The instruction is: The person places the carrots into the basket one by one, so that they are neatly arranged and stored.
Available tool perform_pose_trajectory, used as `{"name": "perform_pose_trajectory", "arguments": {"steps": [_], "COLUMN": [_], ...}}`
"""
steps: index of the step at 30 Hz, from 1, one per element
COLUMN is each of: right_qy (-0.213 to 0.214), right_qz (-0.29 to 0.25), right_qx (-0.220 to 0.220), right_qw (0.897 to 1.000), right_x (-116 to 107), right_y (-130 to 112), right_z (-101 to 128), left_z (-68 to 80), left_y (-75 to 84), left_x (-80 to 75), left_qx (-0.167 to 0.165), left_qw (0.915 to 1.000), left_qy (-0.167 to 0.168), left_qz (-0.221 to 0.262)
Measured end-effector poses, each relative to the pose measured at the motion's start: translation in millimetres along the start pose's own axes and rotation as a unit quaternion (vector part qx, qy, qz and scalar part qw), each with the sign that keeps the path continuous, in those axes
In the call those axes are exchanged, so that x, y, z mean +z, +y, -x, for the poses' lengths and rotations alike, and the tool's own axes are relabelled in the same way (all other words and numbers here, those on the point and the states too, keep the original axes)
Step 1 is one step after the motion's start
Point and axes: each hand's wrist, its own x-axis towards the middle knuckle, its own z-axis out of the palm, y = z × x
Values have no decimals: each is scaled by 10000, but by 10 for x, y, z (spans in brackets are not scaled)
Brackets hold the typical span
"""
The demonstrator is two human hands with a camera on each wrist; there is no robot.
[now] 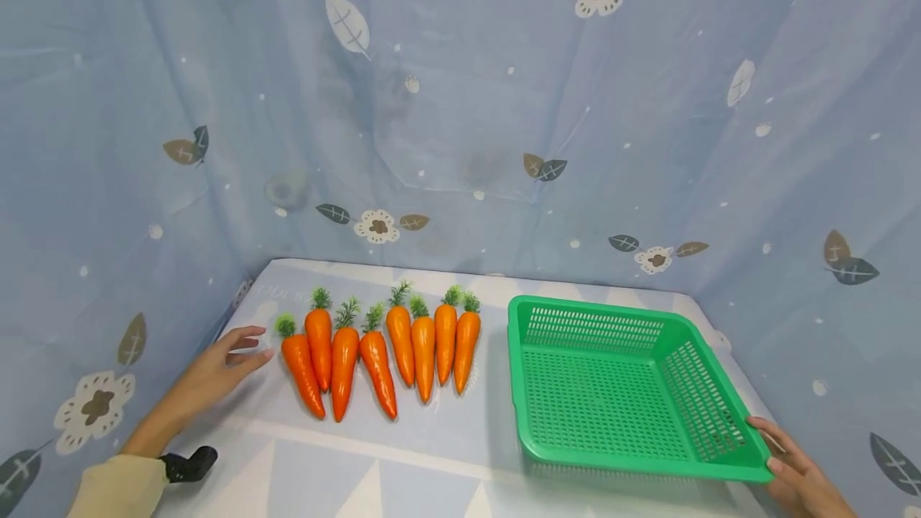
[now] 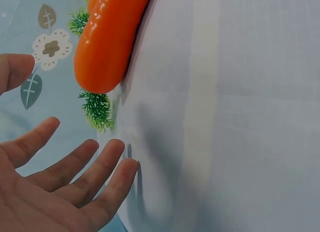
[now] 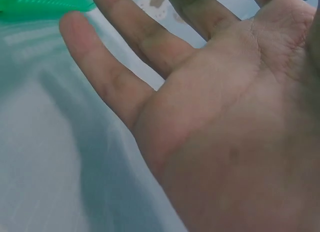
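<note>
Left hand (image 1: 216, 370): open, fingers spread and nearly straight, holding nothing. It hovers over the pale blue tablecloth (image 1: 432, 438) just left of the carrot row, fingertips near but not touching the leftmost carrot. Left wrist view confirms it: splayed fingers (image 2: 90, 177) sit close to that carrot's green top, with a gap between. A cream sleeve cuff (image 1: 118, 486) and a black wrist-mount part (image 1: 189, 464) show at the lower left.

Carrots: 8 glossy orange plastic carrots with green tufted tops, in one row, tops toward the back wall, tips toward the person. Left to right:
- carrot 1 (image 1: 302, 374), leftmost, angled, nearest the left hand
- carrot 2 (image 1: 319, 346)
- carrot 3 (image 1: 344, 370)
- carrot 4 (image 1: 378, 372)
- carrot 5 (image 1: 400, 344)
- carrot 6 (image 1: 423, 356)
- carrot 7 (image 1: 445, 342)
- carrot 8 (image 1: 466, 350), rightmost

Neighbours touch or nearly touch. All lie flat on the cloth.

Basket: 1 green rectangular perforated plastic basket (image 1: 633, 466), right of the row, apart from carrot 8, with nothing in it.

Right hand (image 1: 799, 474): at the basket's near right corner, fingers mostly extended, fingertips against the rim. In the right wrist view the palm is open and the fingers (image 3: 100, 72) are straight, green rim at their tips. No wrap-around grip visible.

Backdrop: blue fabric with leaf and flower print (image 1: 460, 102) on three sides.
</note>
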Motion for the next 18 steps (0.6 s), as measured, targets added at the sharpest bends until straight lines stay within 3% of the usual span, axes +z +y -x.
{"name": "perform_pose_trajectory", "arguments": {"steps": [4, 9, 15, 18], "right_qy": [-648, -1477, -1842, -1814], "right_qz": [-627, -1499, -1964, -1937], "right_qx": [-176, -471, -668, -892], "right_qw": [9958, 9765, 9608, 9600], "right_x": [-23, -29, -18, 6], "right_y": [-2, 10, 34, 53], "right_z": [-68, -152, -195, -220], "left_z": [34, 63, 66, 57], "left_y": [34, 71, 122, 156], "left_x": [-11, -16, -7, -7], "left_qx": [38, 48, -13, 4], "left_qw": [10000, 9998, 9998, 9997], "left_qy": [59, 101, 119, 213], "left_qz": [53, 151, 167, 88]}}
